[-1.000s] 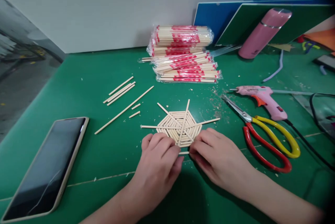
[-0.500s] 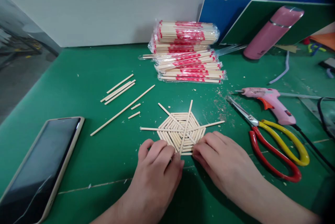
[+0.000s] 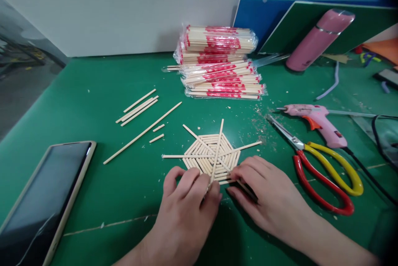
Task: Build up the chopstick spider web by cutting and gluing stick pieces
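Observation:
A hexagonal web of wooden chopsticks [image 3: 203, 145] lies flat on the green table. It has nested rings of short pieces, and longer crossing sticks poke out past its edge. My left hand [image 3: 189, 208] covers the lower left corner, fingers closed round the lower end of one crossing stick; the fingertips are partly hidden. At the lower right, my right hand [image 3: 264, 193] is partly curled, its thumb apart from the index finger. The index fingertip touches the web, and the end of another crossing stick shows between thumb and fingers.
Loose cut sticks [image 3: 138, 110], a long stick [image 3: 143, 133] and two stubs lie left. Bagged chopsticks [image 3: 222, 62] are piled behind. Scissors [image 3: 314, 162], a pink glue gun [image 3: 317, 118] with its cord and a pink flask [image 3: 320, 40] stand right; a phone [image 3: 46, 199] lies left.
My right thumb has come away from the fingers, opening a gap. My left hand stays at the web's lower left. The whole view has shifted slightly.

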The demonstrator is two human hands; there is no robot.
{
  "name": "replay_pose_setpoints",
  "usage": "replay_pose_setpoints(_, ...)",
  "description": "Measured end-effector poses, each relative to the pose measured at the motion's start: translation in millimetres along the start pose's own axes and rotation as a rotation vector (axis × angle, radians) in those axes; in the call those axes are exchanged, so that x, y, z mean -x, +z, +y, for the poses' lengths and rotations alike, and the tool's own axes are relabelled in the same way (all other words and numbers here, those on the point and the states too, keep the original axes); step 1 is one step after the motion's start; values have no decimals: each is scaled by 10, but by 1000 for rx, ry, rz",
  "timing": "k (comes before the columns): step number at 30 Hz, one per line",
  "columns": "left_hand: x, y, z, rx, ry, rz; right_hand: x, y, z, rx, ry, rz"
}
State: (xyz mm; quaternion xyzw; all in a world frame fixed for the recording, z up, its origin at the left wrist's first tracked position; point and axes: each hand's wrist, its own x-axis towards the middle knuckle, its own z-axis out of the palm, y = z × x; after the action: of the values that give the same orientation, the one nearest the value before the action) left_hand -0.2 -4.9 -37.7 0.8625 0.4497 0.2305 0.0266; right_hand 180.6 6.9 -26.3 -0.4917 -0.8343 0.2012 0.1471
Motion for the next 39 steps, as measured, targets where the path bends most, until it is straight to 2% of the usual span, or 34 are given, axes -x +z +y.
replay_pose_setpoints(3,-24,6,-5,3,15,-11,27,-69,24,4,47,13)
replay_pose_setpoints(9,-69,49,-12,-31,62,-115,57,-91,45,0,79,-12)
replay_pose_setpoints(16,-78,65,-6,-32,132,-109,34,-83,38,-44,120,-39)
replay_pose_setpoints(22,-56,53,-8,39,134,-119,33,-95,53,-56,131,-63)
replay_pose_setpoints(26,-39,58,-5,45,120,-92,34,-81,54,-34,123,-51)
replay_pose_setpoints(39,-36,83,-5,8,110,-123,27,-27,30,40,120,20)
